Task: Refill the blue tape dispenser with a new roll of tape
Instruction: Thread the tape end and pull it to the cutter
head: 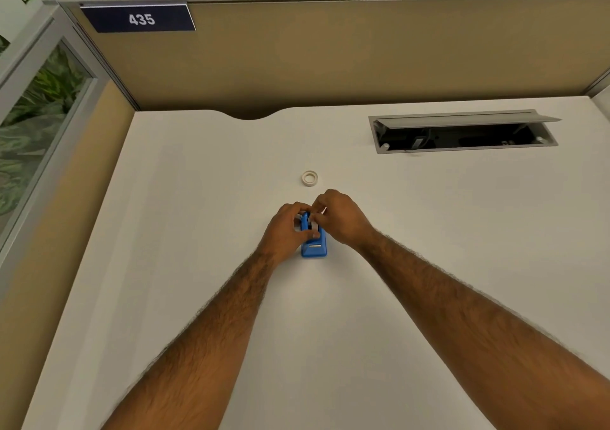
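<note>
The blue tape dispenser [314,246] stands on the white desk [429,231], its cutter end toward me. My left hand [286,228] grips its left side. My right hand [340,216] pinches a small whitish piece, seemingly tape or a roll, at the dispenser's top; my fingers hide most of it. A whitish tape roll [309,178] lies flat on the desk just beyond my hands, touched by neither.
An open cable hatch [462,132] with its lid raised is set into the desk at the back right. A tan partition [330,56] with a "435" sign [140,18] closes the far side. A glass panel stands at the left.
</note>
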The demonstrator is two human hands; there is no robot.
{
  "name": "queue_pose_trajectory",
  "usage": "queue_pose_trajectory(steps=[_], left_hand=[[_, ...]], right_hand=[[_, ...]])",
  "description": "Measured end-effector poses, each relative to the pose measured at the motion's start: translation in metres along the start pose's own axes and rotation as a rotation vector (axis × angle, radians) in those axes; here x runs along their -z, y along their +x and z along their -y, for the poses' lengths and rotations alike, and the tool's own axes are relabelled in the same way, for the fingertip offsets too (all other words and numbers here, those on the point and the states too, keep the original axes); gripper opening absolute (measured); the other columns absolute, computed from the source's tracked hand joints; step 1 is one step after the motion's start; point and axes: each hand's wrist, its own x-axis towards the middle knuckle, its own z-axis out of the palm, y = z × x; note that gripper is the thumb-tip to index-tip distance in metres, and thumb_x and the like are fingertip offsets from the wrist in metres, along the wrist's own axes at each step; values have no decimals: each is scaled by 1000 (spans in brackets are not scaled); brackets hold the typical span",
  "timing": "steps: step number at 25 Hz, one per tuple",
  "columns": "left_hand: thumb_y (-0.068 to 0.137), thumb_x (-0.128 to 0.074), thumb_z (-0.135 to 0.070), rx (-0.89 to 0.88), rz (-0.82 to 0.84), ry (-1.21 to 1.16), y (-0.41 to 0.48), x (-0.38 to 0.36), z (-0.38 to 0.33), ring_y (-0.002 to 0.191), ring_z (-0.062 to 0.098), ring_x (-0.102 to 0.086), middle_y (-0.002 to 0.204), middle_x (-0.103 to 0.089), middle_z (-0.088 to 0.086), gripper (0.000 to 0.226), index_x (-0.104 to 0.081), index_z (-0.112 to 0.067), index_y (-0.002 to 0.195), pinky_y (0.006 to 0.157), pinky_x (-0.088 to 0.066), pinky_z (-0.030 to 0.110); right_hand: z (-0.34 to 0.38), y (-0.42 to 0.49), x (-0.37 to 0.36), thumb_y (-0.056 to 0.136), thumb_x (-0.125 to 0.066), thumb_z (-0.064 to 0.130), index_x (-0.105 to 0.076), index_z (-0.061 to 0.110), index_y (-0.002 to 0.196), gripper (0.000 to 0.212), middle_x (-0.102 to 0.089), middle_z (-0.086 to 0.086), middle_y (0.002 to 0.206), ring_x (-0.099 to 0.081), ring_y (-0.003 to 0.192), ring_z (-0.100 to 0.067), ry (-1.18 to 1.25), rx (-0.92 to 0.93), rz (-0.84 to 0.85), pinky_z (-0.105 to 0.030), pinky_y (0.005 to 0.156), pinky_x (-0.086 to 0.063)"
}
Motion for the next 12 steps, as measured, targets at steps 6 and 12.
queue_pose_trajectory(steps=[6, 12], left_hand=[[71, -86, -22, -25, 0, 47, 1, -1, 2, 101, 14, -59, 120, -59, -3, 53, -58, -25, 116, 81, -43, 20], [70, -87, -22, -35, 3, 41, 2, -1, 3, 99, 13, -60, 115, -57, -7, 51, -58, -29, 111, 74, -41, 13]], right_hand=[[5, 4, 1, 87, -66, 14, -71, 8, 91, 9, -63, -5, 91, -58, 82, -18, 29, -55, -52, -27, 69, -43], [7, 4, 3, 91, -58, 10, -72, 4, 93, 15, -67, -9, 96, -61, 86, -21, 29, -50, -49, -28, 72, -46]])
